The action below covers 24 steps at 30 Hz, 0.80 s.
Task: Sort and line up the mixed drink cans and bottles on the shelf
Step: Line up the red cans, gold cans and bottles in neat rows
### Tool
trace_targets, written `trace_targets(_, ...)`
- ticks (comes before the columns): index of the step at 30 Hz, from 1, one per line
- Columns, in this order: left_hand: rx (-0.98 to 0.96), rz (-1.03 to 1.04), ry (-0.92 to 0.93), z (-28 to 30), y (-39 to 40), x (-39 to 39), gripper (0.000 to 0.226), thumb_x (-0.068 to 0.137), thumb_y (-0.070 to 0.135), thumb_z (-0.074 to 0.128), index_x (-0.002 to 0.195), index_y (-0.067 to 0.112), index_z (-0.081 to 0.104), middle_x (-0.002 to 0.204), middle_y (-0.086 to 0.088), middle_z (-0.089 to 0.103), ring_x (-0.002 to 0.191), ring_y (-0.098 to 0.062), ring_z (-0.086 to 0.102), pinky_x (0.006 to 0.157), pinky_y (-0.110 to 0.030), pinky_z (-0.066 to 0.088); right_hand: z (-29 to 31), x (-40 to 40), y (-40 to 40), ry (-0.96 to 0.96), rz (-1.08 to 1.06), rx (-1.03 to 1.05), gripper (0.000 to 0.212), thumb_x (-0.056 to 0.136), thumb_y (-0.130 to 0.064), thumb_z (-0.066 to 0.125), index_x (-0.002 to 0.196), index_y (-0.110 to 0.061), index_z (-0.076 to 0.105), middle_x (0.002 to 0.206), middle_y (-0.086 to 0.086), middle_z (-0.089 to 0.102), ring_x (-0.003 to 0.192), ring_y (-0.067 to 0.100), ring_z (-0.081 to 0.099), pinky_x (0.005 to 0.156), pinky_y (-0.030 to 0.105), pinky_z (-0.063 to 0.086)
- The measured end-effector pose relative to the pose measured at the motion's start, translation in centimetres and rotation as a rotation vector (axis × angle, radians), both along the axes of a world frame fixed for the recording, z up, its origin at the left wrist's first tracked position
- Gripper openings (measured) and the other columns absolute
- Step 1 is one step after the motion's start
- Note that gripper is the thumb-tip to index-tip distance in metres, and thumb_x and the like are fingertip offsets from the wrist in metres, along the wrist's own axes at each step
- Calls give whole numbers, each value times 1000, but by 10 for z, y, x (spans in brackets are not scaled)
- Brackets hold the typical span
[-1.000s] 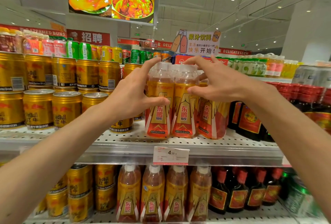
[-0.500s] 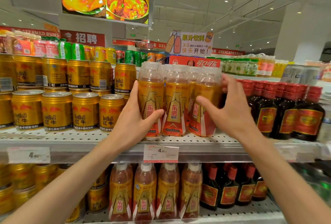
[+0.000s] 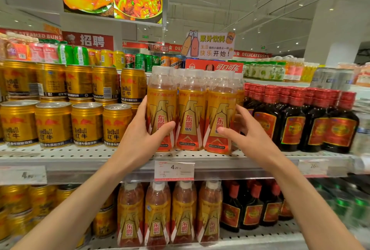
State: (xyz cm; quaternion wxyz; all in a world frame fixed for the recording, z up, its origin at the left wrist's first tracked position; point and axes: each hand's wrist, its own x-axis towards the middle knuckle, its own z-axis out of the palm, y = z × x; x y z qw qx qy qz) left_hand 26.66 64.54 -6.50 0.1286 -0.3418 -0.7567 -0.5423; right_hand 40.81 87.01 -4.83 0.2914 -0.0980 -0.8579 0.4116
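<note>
Three orange-and-gold energy drink bottles with clear caps stand side by side at the front of the upper shelf (image 3: pixel 80 159), with more of them behind. My left hand (image 3: pixel 144 137) wraps the left bottle (image 3: pixel 161 109) from its left side, thumb across its label. My right hand (image 3: pixel 250 135) presses against the right bottle (image 3: pixel 220 113), fingers spread on its right side. The middle bottle (image 3: pixel 190 109) stands between them, untouched.
Gold Red Bull cans (image 3: pixel 54 125) fill the shelf to the left, stacked two high. Dark bottles with red caps (image 3: pixel 296 121) crowd the right. A price tag (image 3: pixel 174 170) hangs on the shelf edge. More of the same drinks stand on the lower shelf (image 3: pixel 260 237).
Both hands came down from the bottle tops to the sides of the group. The three front bottles now stand squared in an even row facing forward.
</note>
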Motion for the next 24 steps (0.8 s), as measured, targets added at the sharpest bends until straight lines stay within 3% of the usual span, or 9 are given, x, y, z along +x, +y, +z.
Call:
trace_targets(3, 2, -5, -21, 0, 0, -1, 84, 87, 57, 65, 155, 43, 19, 134, 26, 55, 122, -1, 55, 109, -42, 47, -2, -4, -6, 33, -72, 32, 91, 87, -56, 66, 160, -32, 17, 155, -21, 31, 142, 3, 30, 110, 27, 26)
trace_targets(7, -8, 8, -19, 0, 1, 0, 76, 88, 57, 65, 152, 41, 27, 110, 41, 50, 105, 12, 54, 102, -35, 50, -7, -10, -13, 100, -118, 3, 89, 84, -59, 69, 157, -34, 24, 158, -10, 39, 144, 11, 36, 118, 43, 33)
trace_targets(9, -16, 13, -10, 0, 1, 0, 76, 87, 60, 64, 151, 40, 29, 112, 38, 53, 109, 8, 56, 102, -36, 51, -10, -11, -14, 107, -136, 15, 87, 84, -60, 68, 156, -34, 25, 157, -9, 40, 144, 12, 37, 118, 46, 35)
trace_targets(12, -34, 27, 15, -1, 0, 0, 77, 87, 61, 63, 152, 36, 30, 119, 27, 58, 113, 0, 60, 101, -34, 51, -14, -13, -20, 113, -148, 54, 89, 88, -60, 63, 159, -32, 18, 160, -13, 35, 146, 9, 33, 119, 38, 31)
trace_targets(15, -46, 40, 40, -2, 0, 0, 79, 87, 62, 62, 153, 34, 29, 122, 23, 60, 111, 1, 61, 99, -33, 52, -23, -17, -29, 141, -192, 83, 96, 87, -66, 59, 161, -33, 7, 163, -12, 31, 148, 9, 31, 120, 44, 32)
trace_targets(21, -39, 102, 82, -3, 6, 3, 87, 87, 61, 62, 156, 29, 21, 128, 13, 64, 111, -9, 64, 97, -30, 51, -22, -21, -26, 153, -179, 59, 91, 90, -57, 62, 161, -30, 11, 158, -11, 40, 144, 8, 37, 119, 38, 34)
trace_targets(24, -58, 123, 104, -4, 6, 3, 90, 86, 62, 61, 157, 26, 18, 127, 11, 64, 110, -11, 65, 94, -29, 51, -27, -24, -28, 146, -196, 80, 91, 91, -62, 57, 160, -33, 5, 159, -10, 38, 146, 11, 36, 119, 40, 33)
